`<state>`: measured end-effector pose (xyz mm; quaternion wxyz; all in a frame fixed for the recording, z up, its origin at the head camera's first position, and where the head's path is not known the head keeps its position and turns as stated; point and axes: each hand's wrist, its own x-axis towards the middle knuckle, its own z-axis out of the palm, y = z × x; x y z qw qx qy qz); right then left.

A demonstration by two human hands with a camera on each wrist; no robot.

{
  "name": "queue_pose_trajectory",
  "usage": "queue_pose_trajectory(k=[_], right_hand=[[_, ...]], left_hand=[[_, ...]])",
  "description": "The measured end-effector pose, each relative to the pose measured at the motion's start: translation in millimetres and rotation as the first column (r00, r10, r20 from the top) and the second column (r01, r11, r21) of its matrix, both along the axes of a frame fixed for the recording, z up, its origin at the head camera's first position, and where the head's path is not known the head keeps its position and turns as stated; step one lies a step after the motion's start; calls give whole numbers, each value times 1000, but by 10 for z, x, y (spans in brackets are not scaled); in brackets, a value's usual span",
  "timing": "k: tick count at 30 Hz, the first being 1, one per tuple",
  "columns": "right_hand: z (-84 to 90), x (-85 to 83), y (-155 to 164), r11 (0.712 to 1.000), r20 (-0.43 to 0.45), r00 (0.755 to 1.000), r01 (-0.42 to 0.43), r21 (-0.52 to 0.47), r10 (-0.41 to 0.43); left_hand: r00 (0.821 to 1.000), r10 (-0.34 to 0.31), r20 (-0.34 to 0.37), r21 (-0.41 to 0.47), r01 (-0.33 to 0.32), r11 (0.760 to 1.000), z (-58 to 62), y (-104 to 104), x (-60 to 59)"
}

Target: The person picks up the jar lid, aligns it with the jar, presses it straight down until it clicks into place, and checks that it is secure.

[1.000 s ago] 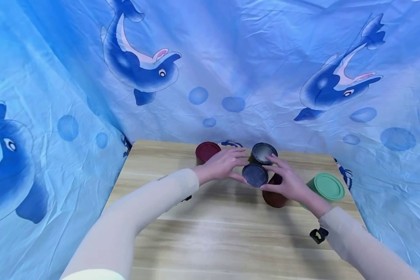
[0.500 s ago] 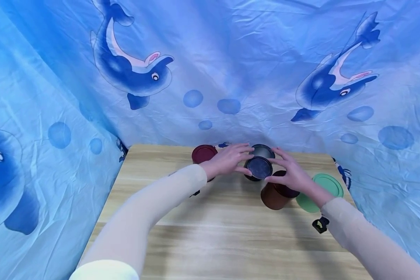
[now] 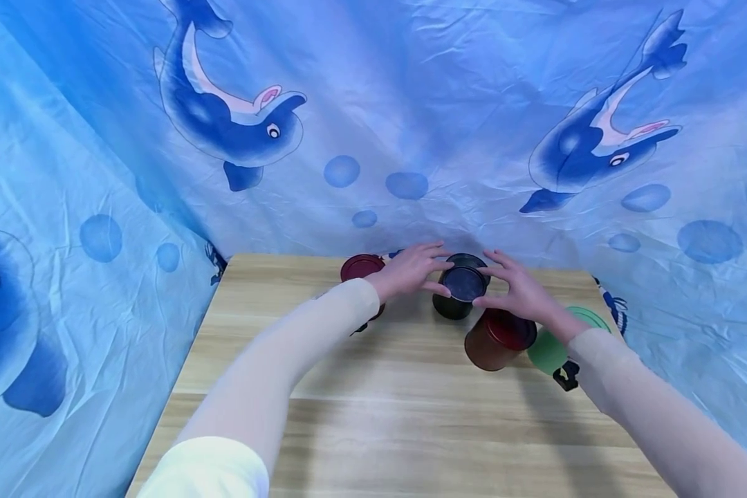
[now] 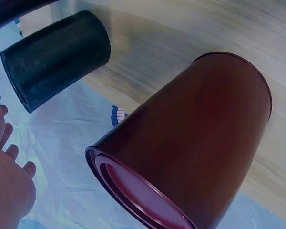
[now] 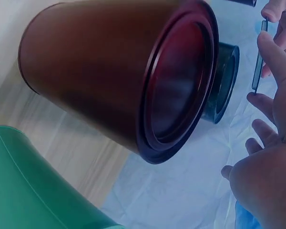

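Two hands hold a dark round lid over a black can near the far edge of a wooden table.

The left hand (image 3: 411, 275) and right hand (image 3: 518, 294) pinch the lid (image 3: 464, 283) by its rim with curled fingertips, just above the black can (image 3: 453, 304). A brown can (image 3: 496, 339) stands beside the right wrist, a green can (image 3: 550, 349) half hidden behind that forearm, a maroon can (image 3: 361, 268) behind the left. The near tabletop (image 3: 398, 422) is bare wood. The right wrist view shows the lid edge-on (image 5: 257, 55); whether it touches the can is unclear.
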<state>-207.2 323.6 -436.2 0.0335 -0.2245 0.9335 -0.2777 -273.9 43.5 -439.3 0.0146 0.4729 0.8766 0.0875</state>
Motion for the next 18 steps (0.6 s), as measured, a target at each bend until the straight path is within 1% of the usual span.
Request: queue_pose_trajectory(k=[4,10,18], right_hand=[[16,-74,29,1000,19,1000,0,4,0],[48,-124,54,1000,59,998,16,-18,-15],[11,-196,104,999,116,993,32,-29,-28]], left_hand=[[1000,-1,9,3,1,1000,-9,27,-73],[999,2,46,24,-3,1000,-3,62,-150],[997,25,67,10,-26,1000,-56,98,-206]])
